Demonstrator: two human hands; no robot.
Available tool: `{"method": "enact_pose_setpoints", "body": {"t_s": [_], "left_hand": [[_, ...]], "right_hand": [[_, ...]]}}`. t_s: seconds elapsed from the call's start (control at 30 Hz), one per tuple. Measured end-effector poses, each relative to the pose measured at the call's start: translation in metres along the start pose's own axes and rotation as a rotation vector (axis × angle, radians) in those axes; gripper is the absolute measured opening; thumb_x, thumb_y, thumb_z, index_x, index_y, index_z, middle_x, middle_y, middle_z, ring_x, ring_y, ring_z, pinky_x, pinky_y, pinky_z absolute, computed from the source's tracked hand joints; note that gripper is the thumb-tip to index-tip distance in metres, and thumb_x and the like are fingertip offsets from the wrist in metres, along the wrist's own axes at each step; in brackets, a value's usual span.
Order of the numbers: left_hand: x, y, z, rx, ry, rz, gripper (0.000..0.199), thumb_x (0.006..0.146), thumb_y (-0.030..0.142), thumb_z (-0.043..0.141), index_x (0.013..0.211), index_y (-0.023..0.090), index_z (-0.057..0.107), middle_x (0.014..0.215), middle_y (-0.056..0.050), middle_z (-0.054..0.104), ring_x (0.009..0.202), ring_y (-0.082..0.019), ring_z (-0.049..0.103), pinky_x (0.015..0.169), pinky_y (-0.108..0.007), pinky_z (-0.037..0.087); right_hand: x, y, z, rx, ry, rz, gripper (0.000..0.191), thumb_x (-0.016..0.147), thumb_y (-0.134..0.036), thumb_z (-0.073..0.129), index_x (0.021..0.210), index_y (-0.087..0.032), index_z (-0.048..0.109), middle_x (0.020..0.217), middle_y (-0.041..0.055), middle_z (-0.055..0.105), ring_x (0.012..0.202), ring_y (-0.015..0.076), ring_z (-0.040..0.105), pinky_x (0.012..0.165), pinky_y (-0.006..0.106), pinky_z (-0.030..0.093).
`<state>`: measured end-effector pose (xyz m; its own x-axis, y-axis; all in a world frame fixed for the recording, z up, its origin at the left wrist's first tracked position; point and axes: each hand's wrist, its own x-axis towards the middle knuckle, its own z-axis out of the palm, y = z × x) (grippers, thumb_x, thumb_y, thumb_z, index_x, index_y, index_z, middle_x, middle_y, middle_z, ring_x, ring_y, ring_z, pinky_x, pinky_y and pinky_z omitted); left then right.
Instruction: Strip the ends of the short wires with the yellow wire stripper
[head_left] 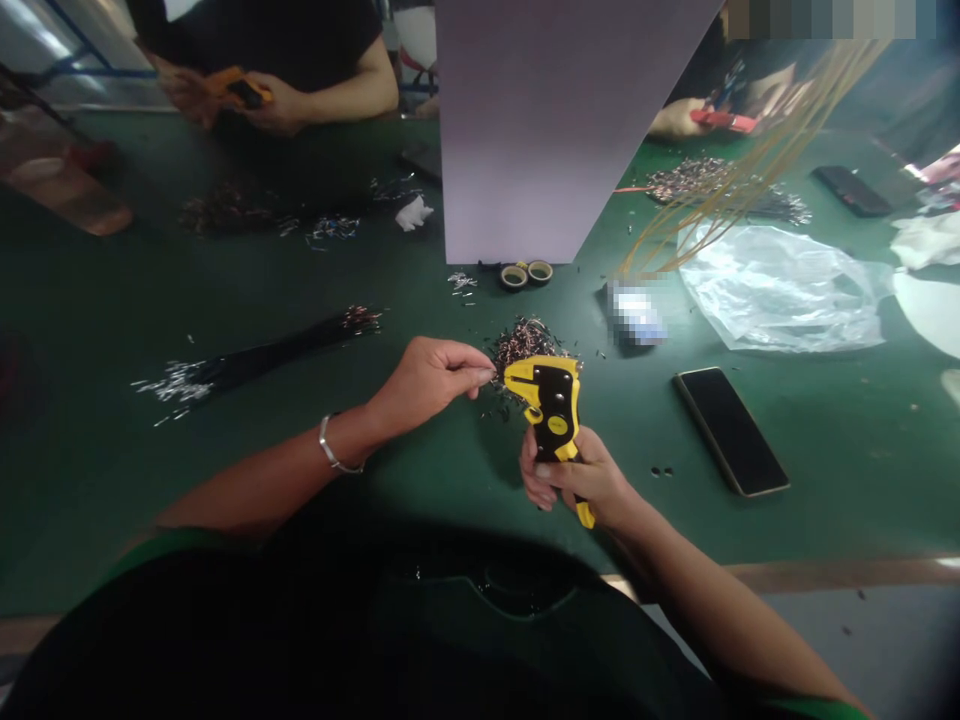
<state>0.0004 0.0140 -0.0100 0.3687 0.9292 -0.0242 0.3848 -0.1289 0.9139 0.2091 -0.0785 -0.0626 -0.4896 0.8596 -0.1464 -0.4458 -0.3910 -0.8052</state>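
Observation:
Yellow and black wire strippers (556,405) stand upright in my right hand (574,470), its fingers wrapped round the handles. Their jaws point left. Just left of those jaws, the thumb and fingers of my left hand (435,385) are pinched together; what they hold is too small to make out. Behind the strippers lies a heap of short wire pieces (525,340) with copper and black bits, partly hidden by the tool. To the left, a bundle of thin black wires (277,350) lies on the green table (420,500), with silvery ends at one side and coppery ends at the other.
A tall pale panel (540,130) rises ahead, with two tape rolls (514,277) at its foot. At right are a phone (731,430), a clear plastic bag (787,290) and hanging yellowish wires (720,200). Across the table, people's hands (277,105) hold tools.

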Motion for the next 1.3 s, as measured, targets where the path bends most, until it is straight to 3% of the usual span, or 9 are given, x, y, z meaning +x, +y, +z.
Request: {"method": "enact_pose_setpoints", "body": {"t_s": [0.67,1.03,1.3], "left_hand": [[0.014,-0.024,0.009,0.002,0.016,-0.002,0.013,0.076,0.023,0.067,0.078,0.015,0.078,0.055,0.001,0.065,0.052,-0.008,0.053,0.052,-0.021,0.039],[0.010,-0.019,0.003,0.011,0.073,0.066,0.013,0.078,0.024,0.067,0.073,0.016,0.076,0.056,0.000,0.066,0.054,-0.009,0.055,0.055,-0.022,0.042],[0.000,-0.007,0.005,0.020,0.113,0.073,0.012,0.080,0.023,0.067,0.079,0.016,0.077,0.060,0.000,0.069,0.054,-0.008,0.056,0.053,-0.021,0.044]], "right_hand": [[0.008,0.022,-0.007,-0.309,0.222,-0.065,0.017,0.073,-0.016,0.066,0.080,-0.019,0.051,0.045,-0.0096,0.050,0.034,0.0075,0.044,0.037,0.022,0.038],[0.012,0.015,-0.011,-0.172,0.222,-0.174,0.018,0.074,-0.020,0.072,0.084,-0.017,0.057,0.062,-0.0037,0.056,0.045,0.0098,0.049,0.043,0.027,0.044],[0.011,0.013,-0.015,-0.194,0.144,-0.160,0.025,0.072,-0.023,0.075,0.089,-0.016,0.058,0.070,-0.0010,0.057,0.056,0.0137,0.055,0.054,0.031,0.048]]}}
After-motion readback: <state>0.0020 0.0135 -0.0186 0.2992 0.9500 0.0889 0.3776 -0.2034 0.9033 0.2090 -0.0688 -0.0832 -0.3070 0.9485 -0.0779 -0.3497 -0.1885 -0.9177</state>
